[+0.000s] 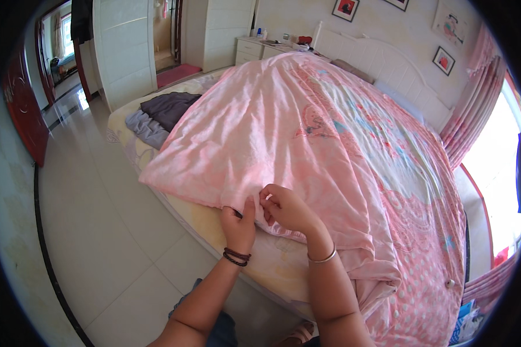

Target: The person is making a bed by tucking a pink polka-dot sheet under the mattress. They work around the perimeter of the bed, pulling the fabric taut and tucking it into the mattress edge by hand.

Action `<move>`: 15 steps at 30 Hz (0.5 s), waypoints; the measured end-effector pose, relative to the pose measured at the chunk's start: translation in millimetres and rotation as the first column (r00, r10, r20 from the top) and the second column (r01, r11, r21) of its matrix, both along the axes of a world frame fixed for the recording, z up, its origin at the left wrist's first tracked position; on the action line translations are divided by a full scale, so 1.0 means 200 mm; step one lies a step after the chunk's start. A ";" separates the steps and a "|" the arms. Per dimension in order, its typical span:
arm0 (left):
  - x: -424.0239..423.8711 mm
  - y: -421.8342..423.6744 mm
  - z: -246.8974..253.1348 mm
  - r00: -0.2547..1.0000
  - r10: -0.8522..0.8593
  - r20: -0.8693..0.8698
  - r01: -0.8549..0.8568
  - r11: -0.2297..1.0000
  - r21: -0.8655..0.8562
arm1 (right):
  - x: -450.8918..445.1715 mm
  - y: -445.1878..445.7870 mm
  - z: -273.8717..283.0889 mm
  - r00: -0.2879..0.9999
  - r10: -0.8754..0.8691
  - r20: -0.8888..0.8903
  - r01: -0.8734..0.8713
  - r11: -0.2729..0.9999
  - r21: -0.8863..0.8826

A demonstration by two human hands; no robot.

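Observation:
A pink patterned duvet cover (225, 147) lies spread in folds over the bed, its near edge lifted at my hands. My left hand (239, 223) grips that edge, thumb on top and the fingers hidden under the cloth. Just to its right, my right hand (284, 208) pinches the same edge between thumb and bent fingers. A small dark gap shows beside my left thumb; what is inside cannot be made out. Below the edge, the yellowish mattress cover (282, 256) is exposed. Toward the right, the cloth bears floral prints and white dots.
Dark and grey crumpled cloths (169, 112) lie on the bed's left side. A white headboard (373, 56) and a white cabinet (249, 50) with small items stand at the back. Tiled floor (113, 217) runs along the left. Pink curtains (477, 108) hang by the window.

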State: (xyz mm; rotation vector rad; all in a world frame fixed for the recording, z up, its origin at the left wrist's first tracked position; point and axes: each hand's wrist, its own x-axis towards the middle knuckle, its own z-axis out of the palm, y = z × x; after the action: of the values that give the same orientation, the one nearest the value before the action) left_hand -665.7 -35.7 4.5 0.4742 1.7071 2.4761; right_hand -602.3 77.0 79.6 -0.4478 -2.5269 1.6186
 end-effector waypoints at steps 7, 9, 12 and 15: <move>-0.06 -0.03 0.03 0.703 -0.558 0.442 0.368 0.816 0.445 | -0.04 0.11 -0.18 0.986 -0.002 -0.164 -0.055 0.937 -0.345; -0.08 -0.03 0.00 0.696 -0.582 0.421 0.395 0.800 0.453 | -0.05 0.12 -0.20 0.985 -0.026 -0.171 -0.028 0.951 -0.309; -0.07 -0.03 0.01 0.713 -0.565 0.415 0.401 0.814 0.420 | -0.04 0.09 -0.14 0.987 -0.056 -0.150 0.043 0.995 -0.086; -0.07 -0.03 0.01 0.710 -0.572 0.411 0.407 0.809 0.423 | -0.04 0.05 -0.10 0.988 -0.116 -0.101 0.112 0.993 -0.047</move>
State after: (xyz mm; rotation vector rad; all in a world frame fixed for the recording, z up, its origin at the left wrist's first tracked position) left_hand -680.0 -42.6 5.7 0.2033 0.8435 2.1738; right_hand -609.4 87.6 59.7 -0.4895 -2.3518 1.6110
